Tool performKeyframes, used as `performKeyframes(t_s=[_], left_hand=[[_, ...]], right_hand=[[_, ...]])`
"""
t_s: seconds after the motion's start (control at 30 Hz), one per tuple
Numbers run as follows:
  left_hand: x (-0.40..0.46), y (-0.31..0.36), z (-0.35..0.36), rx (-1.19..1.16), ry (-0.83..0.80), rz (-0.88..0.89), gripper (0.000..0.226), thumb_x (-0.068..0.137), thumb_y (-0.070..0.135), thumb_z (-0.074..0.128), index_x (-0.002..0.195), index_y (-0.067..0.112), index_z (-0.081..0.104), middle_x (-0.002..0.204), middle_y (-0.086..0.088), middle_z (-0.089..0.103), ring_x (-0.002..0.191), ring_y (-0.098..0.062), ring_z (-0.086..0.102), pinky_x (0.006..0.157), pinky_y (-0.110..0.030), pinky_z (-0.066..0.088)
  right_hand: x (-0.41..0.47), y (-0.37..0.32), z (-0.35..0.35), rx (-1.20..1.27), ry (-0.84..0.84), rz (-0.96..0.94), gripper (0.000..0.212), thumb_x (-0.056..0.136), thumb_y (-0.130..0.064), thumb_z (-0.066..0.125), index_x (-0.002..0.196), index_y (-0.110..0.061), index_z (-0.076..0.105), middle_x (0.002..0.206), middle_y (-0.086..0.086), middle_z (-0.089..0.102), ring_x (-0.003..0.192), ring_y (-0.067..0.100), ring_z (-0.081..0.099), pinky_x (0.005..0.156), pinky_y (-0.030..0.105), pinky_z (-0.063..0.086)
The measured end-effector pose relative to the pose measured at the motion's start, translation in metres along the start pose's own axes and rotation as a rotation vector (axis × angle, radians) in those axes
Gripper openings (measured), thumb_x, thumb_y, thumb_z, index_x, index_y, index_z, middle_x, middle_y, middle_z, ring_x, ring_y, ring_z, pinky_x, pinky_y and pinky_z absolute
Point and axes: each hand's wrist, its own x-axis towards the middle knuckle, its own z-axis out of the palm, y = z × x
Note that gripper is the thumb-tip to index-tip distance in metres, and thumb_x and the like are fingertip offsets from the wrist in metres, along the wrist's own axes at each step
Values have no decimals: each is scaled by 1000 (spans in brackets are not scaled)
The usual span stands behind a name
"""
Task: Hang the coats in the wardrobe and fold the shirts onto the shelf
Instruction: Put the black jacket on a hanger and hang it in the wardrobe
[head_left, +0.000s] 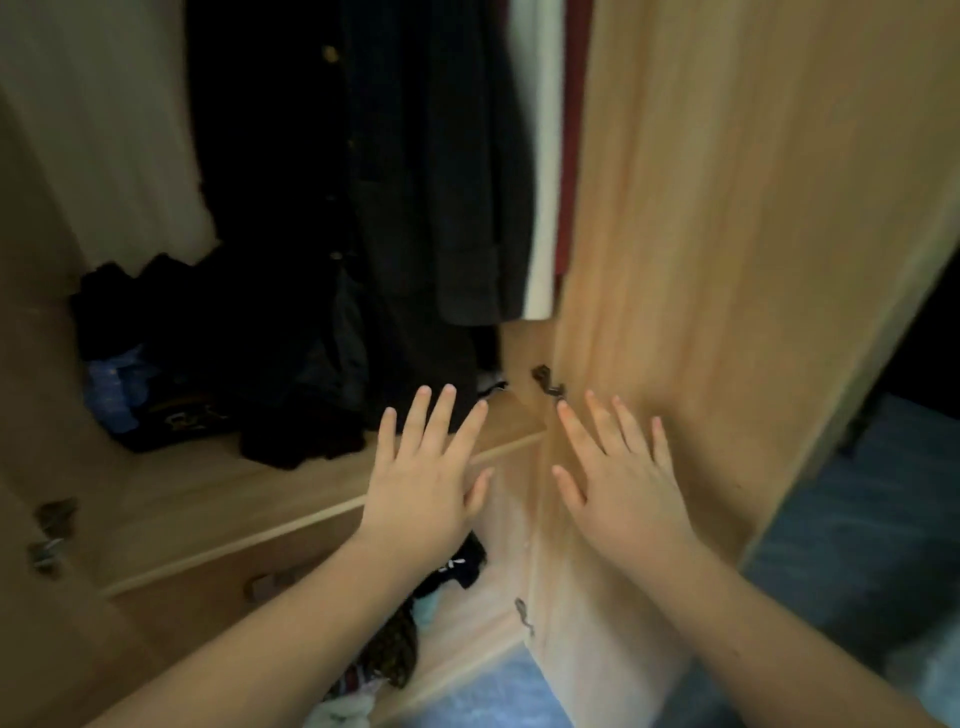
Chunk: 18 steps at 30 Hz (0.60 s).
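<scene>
I face an open wooden wardrobe. Dark coats (415, 171) hang inside it, with a pale garment (104, 130) at the left and a white and red one (550, 156) at the right. A heap of dark clothes (218, 358) lies on the wardrobe's shelf (208, 499). My left hand (426, 483) is spread flat, fingers apart, in front of the shelf's edge and holds nothing. My right hand (618, 483) is spread the same way, close to the inner face of the open right door (727, 260); whether it touches the wood is unclear.
Below the shelf an open drawer (467, 639) holds mixed clothes (395, 649). Hinges (548, 382) sit on the right door, and more (49, 535) on the left door. Blue floor (857, 519) shows at the right and bottom.
</scene>
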Motion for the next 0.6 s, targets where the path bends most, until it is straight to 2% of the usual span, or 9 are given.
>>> performKeyframes(t_s=[0.1,0.27,0.43,0.5,0.6], left_hand=[[-7,86,2,-78,-41,143,67,92,56,31,153,29,33,160,-9,31,149,-31,23,117,-59,24],[-29,243,11,-210,-121,353,65,91,55,36,151,28,37,157,-10,35,147,-33,28,115,-58,27],[-72,401,7,-311,-217,547,66,91,57,34,151,29,38,156,-9,39,144,-32,34,114,-54,33],[-89,456,7,-339,-244,632,66,90,56,34,149,27,42,153,-11,43,141,-33,40,110,-53,37],[-114,526,10,-400,-300,718,66,90,54,35,148,24,45,151,-13,45,138,-35,43,107,-55,40]], right_hand=[[-57,58,-11,4,-11,156,66,96,-54,31,156,-35,11,164,2,18,152,25,11,121,55,11],[-193,162,-30,-30,-81,386,70,87,-50,47,152,-30,31,158,5,34,146,29,29,112,60,28],[-338,269,-68,-110,-160,589,68,86,-51,39,149,-26,38,154,10,40,140,34,40,106,61,35],[-388,305,-80,-142,-170,676,67,89,-48,46,151,-26,34,157,9,36,143,34,35,109,61,33],[-457,341,-94,-132,-186,803,71,92,-46,50,155,-28,23,163,7,22,149,31,20,116,57,21]])
